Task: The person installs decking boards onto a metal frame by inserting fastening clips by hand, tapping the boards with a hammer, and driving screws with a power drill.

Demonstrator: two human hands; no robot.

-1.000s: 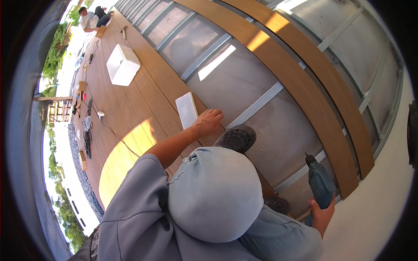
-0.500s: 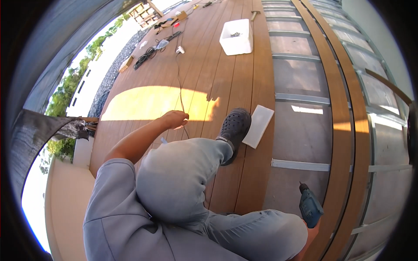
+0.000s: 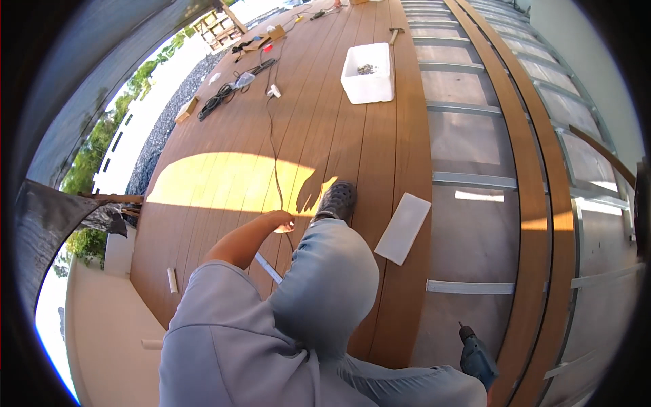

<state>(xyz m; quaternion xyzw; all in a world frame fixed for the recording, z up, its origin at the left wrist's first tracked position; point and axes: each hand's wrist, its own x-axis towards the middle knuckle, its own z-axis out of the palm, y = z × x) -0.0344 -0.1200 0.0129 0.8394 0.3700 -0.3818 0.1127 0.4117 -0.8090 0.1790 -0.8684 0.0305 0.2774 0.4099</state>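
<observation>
My left hand (image 3: 279, 221) hangs over the sunlit deck boards with its fingers curled in. A thin cord (image 3: 274, 152) passes right by it, but I cannot tell whether the fingers grip this cord or something small. Low on the right, my right hand (image 3: 489, 388) is mostly hidden behind the knee and grips a teal drill (image 3: 478, 359) with its bit pointing forward. The drill is over the open framing beside the laid boards. A pale strip (image 3: 269, 267) shows beneath my left forearm. My foot in a dark clog (image 3: 337, 201) rests on the boards.
A white foam box (image 3: 368, 81) holds small metal pieces, with a hammer (image 3: 395, 35) behind it. Its likely lid, a white slab (image 3: 403, 229), lies near the deck edge. Metal joists (image 3: 471, 287) and loose boards (image 3: 532, 224) lie right. Coiled cable (image 3: 217, 102) sits far left.
My view has shifted forward, so the deck and box appear lower. My left knee and foot have moved; the left hand sits lower in view, still beside the cord. The drill stays in my right hand.
</observation>
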